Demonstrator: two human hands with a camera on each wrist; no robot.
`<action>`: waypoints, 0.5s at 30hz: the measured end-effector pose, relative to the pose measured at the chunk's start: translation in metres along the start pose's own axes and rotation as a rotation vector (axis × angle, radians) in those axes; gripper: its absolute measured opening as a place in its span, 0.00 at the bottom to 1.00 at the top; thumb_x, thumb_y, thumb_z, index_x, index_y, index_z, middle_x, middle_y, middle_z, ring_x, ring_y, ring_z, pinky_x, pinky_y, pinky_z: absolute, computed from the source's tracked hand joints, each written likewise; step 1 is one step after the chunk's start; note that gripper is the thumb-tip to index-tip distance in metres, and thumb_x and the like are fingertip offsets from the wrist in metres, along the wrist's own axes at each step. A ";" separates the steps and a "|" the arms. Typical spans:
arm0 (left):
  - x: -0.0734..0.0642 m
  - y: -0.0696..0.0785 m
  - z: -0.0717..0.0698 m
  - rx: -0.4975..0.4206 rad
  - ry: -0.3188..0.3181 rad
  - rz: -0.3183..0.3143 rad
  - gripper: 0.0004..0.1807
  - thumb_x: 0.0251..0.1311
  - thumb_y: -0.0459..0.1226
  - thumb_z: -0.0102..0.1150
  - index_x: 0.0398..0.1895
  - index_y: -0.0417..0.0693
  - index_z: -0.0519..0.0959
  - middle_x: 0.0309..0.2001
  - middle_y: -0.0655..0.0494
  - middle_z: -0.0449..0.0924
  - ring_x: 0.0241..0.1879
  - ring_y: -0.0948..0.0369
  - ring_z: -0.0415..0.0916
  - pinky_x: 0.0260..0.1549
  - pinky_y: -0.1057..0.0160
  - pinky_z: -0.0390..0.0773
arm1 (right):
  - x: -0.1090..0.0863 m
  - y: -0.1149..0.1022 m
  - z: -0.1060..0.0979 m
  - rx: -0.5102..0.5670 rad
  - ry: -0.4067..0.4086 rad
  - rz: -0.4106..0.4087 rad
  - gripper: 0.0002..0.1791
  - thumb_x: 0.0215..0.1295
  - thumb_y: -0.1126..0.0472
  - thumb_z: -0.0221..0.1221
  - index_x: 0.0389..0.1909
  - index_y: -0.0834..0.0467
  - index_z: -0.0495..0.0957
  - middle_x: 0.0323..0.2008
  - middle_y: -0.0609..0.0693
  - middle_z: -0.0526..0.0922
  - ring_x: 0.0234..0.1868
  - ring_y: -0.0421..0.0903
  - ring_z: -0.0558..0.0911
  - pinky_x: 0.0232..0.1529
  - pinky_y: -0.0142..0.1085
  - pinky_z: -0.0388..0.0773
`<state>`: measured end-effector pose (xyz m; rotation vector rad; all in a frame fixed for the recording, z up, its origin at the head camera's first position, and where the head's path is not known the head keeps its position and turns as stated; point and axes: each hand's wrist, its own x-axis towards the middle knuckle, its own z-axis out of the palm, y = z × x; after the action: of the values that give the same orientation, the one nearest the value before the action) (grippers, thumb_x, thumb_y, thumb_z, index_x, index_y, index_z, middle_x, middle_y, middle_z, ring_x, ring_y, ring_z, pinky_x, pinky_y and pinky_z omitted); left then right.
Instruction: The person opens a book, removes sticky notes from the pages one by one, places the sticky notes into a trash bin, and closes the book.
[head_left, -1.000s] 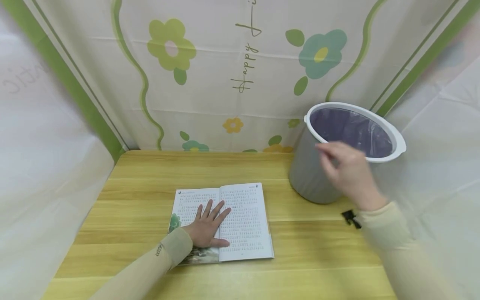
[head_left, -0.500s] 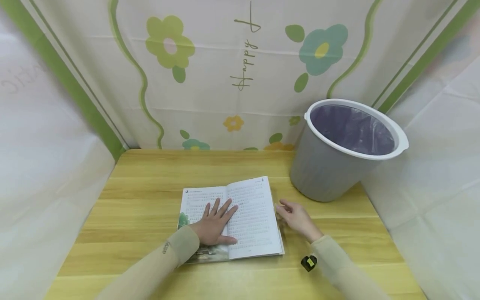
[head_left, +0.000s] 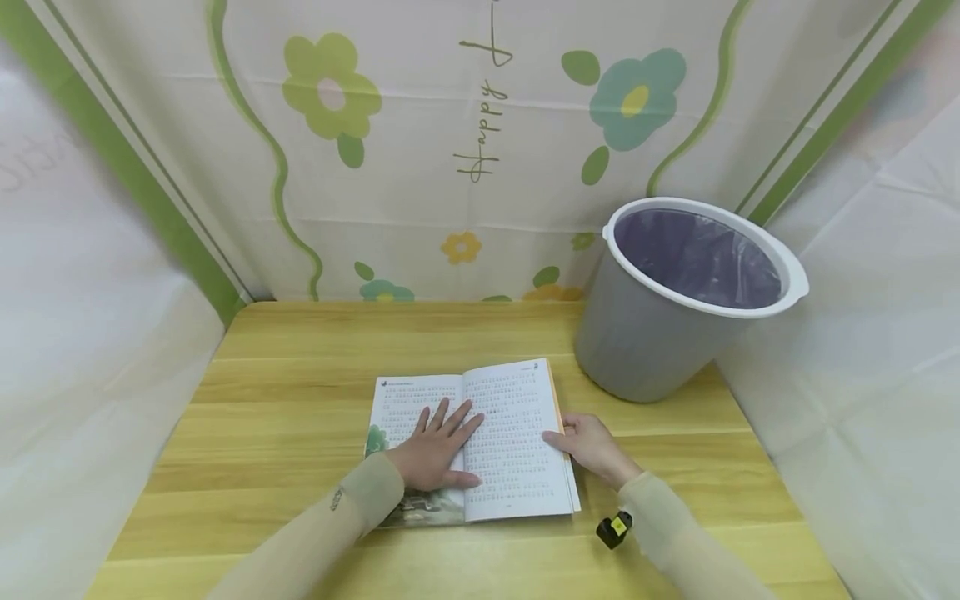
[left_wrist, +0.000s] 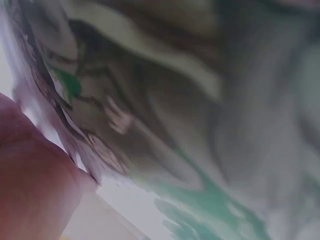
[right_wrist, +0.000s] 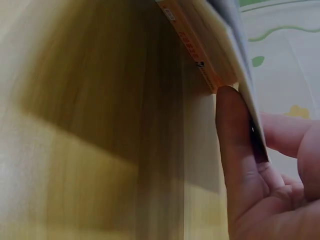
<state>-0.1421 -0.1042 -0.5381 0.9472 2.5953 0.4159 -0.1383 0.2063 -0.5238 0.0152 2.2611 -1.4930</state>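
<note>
An open book [head_left: 517, 475] with printed text lies on the wooden table, a coloured picture at the bottom of its left page. My left hand [head_left: 431, 457] rests flat with spread fingers across the left page and the centre fold. At the book's right edge, my right hand [head_left: 592, 446] pinches the leaves, its thumb on top of the page. The right wrist view shows that hand [right_wrist: 270, 200] with page edges between its fingers, beside an orange cover strip [right_wrist: 192, 47]. Close up in the left wrist view are the blurred picture [left_wrist: 150, 100] and part of my left hand [left_wrist: 35, 185].
A grey bin [head_left: 637, 342] with a white rim and dark liner stands at the table's back right. A small black device [head_left: 613, 530] with a yellow mark sits at my right wrist. Flower-patterned cloth [head_left: 420, 192] hangs behind the wooden table [head_left: 300, 350].
My right hand has come down from in front of the bin to the book's right edge and taken hold there. The book and left hand have shifted slightly right in the view.
</note>
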 end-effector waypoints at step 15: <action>-0.057 -0.058 -0.006 -0.184 0.145 -0.251 0.57 0.64 0.59 0.57 0.77 0.30 0.39 0.77 0.32 0.30 0.75 0.37 0.27 0.69 0.35 0.34 | -0.007 -0.006 -0.009 0.127 0.072 -0.005 0.22 0.71 0.56 0.60 0.57 0.69 0.75 0.38 0.58 0.87 0.36 0.53 0.87 0.33 0.43 0.84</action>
<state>-0.1359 -0.1850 -0.5428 0.5396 2.7021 0.6613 -0.1363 0.2136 -0.5126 0.1026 2.2185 -1.6616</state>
